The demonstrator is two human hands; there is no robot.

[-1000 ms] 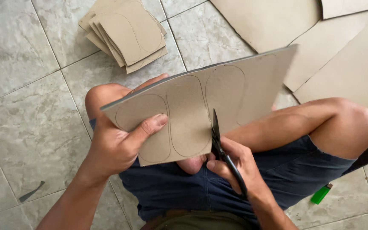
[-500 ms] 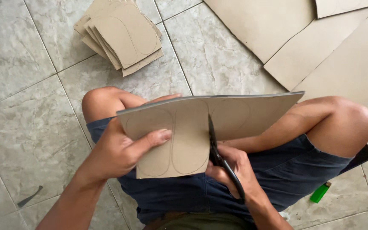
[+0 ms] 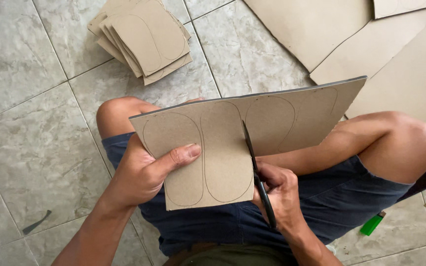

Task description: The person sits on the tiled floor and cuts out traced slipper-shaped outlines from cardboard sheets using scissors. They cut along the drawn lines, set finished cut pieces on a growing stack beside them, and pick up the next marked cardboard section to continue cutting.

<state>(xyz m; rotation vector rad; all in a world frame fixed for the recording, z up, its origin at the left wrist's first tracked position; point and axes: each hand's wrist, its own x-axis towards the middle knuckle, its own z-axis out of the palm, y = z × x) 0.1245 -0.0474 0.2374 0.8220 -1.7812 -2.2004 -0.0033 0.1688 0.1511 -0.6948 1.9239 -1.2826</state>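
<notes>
Over the lap of the seated person, the left hand [image 3: 141, 172] grips a brown cardboard sheet [image 3: 232, 143] at its near left corner, thumb pressed flat on the upper face and the other fingers hidden beneath. To the right of that sheet's near edge, the right hand [image 3: 282, 197] is clenched around the handles of black scissors [image 3: 257, 172], whose blades run up into the cardboard along a cut already made from the near edge.

The scissors point away from the person, tips tilted slightly left, their long axis nearly at right angles to the sheet's long axis. That sheet stretches from lower left to upper right across both knees, its far right end rising above the right thigh. It is stiff, matte and smooth, with a thin grey edge, and bears pencilled rounded oblong outlines side by side; the blades stand between the second and third of them.

Beyond the sheet, to its upper left, a fanned stack of cut pieces [image 3: 146, 37] with the same outlines lies on grey marbled floor tiles [image 3: 30, 148]. Large cardboard sheets [image 3: 395, 54] lie beyond its right end. A green lighter [image 3: 372, 224] rests on the tiles well to the right of the right hand.
</notes>
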